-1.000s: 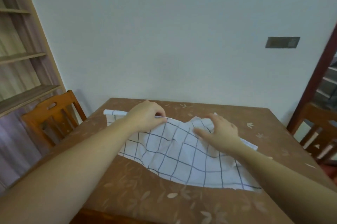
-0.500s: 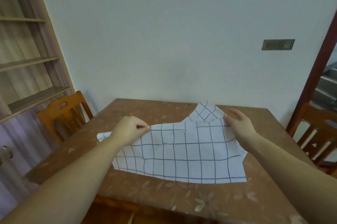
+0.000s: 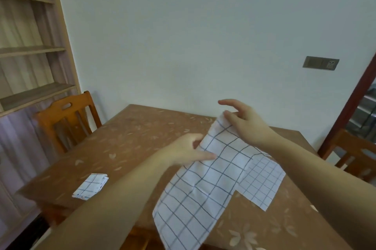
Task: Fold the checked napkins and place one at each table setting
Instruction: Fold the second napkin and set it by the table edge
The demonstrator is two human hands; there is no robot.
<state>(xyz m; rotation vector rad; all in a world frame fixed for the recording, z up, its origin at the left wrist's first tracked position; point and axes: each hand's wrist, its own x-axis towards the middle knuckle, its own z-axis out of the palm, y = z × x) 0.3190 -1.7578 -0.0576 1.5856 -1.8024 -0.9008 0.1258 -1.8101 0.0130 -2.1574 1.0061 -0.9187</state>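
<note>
A white checked napkin (image 3: 201,190) hangs lifted above the brown table (image 3: 130,139), its lower end trailing over the near table edge. My left hand (image 3: 189,152) pinches its left edge near the top. My right hand (image 3: 244,121) grips its upper corner, index finger stretched out. A second napkin (image 3: 262,182) with a finer check lies flat on the table under the lifted one, at the right. A folded checked napkin (image 3: 90,186) sits at the table's near left corner.
A wooden chair (image 3: 67,121) stands at the table's left side, beside a shelf unit (image 3: 30,50). Another wooden chair (image 3: 356,154) stands at the right by a dark red door frame (image 3: 350,107). The white wall (image 3: 183,35) lies just behind the table.
The napkin, spread flat on the table before, is now lifted off it and hangs lengthwise from both hands. The view has swung right, showing a folded napkin at the left corner.
</note>
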